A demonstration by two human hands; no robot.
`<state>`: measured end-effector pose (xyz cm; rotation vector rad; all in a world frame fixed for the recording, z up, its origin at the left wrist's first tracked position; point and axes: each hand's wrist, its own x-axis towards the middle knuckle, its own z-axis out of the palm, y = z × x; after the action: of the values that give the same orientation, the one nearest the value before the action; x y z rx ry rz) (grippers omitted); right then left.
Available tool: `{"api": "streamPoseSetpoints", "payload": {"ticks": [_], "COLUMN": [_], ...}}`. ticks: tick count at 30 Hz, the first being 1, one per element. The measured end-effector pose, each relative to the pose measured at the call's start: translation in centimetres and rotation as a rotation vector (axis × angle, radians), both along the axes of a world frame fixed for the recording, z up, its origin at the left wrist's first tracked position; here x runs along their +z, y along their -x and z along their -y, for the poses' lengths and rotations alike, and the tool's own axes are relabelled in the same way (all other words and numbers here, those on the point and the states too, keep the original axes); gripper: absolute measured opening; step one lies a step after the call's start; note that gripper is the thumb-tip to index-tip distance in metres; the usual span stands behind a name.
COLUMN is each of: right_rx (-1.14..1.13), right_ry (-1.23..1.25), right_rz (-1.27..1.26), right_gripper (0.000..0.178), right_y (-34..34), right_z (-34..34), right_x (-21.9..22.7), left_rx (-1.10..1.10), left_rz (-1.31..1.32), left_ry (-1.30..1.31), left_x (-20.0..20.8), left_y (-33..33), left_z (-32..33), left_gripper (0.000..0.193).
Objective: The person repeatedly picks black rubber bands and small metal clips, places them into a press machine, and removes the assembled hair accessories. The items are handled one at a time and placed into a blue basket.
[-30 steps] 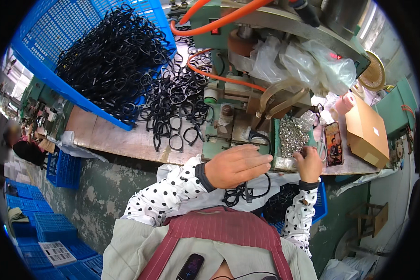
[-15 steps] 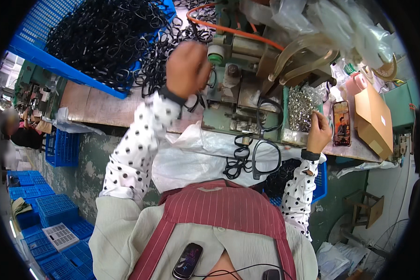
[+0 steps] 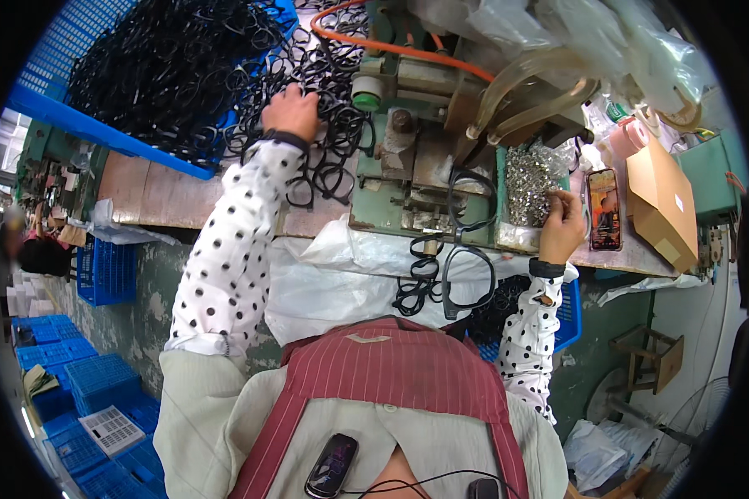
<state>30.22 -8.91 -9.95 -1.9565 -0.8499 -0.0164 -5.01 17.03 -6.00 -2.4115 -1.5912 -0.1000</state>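
Observation:
My left hand [image 3: 291,115] is over the loose pile of black eyeglass frames [image 3: 341,129] on the table, left of a green machine [image 3: 373,197]. Its fingers reach forward, a little apart, with no frame visibly in them. At the right edge of a green tray [image 3: 506,237] of small shiny metal parts [image 3: 528,185], my right hand [image 3: 563,226] has thumb and fingertips together. Whatever it pinches is too small to make out. One black eyeglass frame [image 3: 452,201] rests at the machine's front right. Several more frames [image 3: 446,293] hang below the table edge, over white plastic sheeting.
A blue crate [image 3: 112,133] heaped with black frames stands at the far left. Right of the tray lie a phone [image 3: 605,218] and a cardboard box [image 3: 662,204]. Clear bags [image 3: 591,50] and an orange hose [image 3: 399,47] hang above. Another blue crate [image 3: 569,312] sits below the table.
My left hand has moved left and away from the machine's front to the pile of frames. My right hand stays at the tray's edge, its fingers bent more.

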Motion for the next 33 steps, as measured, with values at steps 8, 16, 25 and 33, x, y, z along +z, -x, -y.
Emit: {"api": "streamPoseSetpoints", "payload": {"ticks": [8, 16, 25, 33], "right_rx": [0.284, 0.549, 0.51, 0.401], "right_ry": [-0.258, -0.36, -0.362, -0.328], "right_rz": [-0.289, -0.668, -0.604, -0.415], "right_gripper": [0.015, 0.033, 0.056, 0.051], "right_y": [4.7, 11.1, 12.7, 8.4], "right_z": [-1.7, -2.1, -4.3, -4.0], "right_x": [5.1, 11.2, 11.5, 8.8], "left_rx": [-0.192, -0.717, -1.047, -1.332], "left_rz": [0.578, 0.838, 0.9, 0.828], "left_ry": [-0.217, -0.398, -0.28, -0.086], "left_x": [2.9, 6.3, 5.9, 5.6], "left_y": [1.4, -3.2, -5.3, -7.4], "left_z": [4.5, 13.6, 16.9, 17.7], "left_gripper": [0.014, 0.041, 0.042, 0.033]}}
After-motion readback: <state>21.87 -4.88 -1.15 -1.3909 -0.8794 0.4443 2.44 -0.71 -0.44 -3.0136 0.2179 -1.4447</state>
